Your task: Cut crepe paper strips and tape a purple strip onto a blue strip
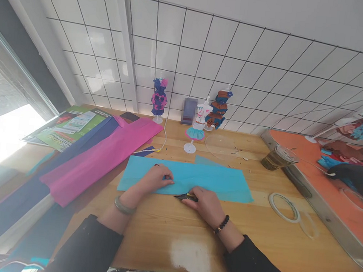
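A long turquoise sheet (215,182), thin like nonwoven cloth or crepe paper, lies flat on the wooden table in front of me. My left hand (157,177) rests on its left half, with bent fingertips pinching a bit of the sheet. At the sheet's near edge, my right hand (203,202) is closed around small dark scissors (182,196) with a yellow spot. Their pointed end faces left, just below my left fingertips. Part of the scissors is hidden by my fingers.
Pink cloth (102,158) and dark blue cloth lie left. Dressed miniature mannequins (195,133) stand at the back. On the right are a tape roll (284,208), a lidded cup (278,158) and an orange-topped surface (338,202) with a raised metal edge. A white cable (164,136) lies behind the sheet.
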Motion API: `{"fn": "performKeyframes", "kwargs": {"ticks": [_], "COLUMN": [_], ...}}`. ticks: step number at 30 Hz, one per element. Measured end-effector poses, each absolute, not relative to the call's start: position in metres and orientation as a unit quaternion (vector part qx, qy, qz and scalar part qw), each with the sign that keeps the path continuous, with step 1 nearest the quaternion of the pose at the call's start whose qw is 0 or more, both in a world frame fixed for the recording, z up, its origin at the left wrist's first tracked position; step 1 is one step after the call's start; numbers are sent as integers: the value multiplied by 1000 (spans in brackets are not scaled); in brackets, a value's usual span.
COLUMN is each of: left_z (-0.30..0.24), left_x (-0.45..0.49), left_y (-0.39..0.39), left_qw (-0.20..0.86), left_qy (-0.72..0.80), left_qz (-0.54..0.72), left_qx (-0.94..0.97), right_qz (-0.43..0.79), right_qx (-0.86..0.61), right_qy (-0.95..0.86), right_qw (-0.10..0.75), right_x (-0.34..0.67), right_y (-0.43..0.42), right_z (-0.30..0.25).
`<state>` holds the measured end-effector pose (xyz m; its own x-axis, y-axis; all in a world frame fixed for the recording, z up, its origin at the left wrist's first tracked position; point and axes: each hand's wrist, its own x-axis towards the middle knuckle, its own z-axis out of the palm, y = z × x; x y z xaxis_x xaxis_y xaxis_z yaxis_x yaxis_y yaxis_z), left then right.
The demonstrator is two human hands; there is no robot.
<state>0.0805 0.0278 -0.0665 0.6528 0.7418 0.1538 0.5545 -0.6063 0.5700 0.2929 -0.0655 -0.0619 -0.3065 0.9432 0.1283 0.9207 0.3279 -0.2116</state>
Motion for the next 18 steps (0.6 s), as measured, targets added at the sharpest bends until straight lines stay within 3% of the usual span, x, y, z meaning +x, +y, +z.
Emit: {"fn": "performKeyframes", "kwargs": {"ticks": [18], "left_z": [-66], "left_x": [84], "left_y": [28], "left_qw": [181], "left_qy": [361], "left_qz": [172], "left_qx": [899], "right_qz": [50], "right_qx": [-575], "right_qy": [-807], "right_qw": [122], "right_x": [291], "right_y": [-64], "right_z": [-64]}}
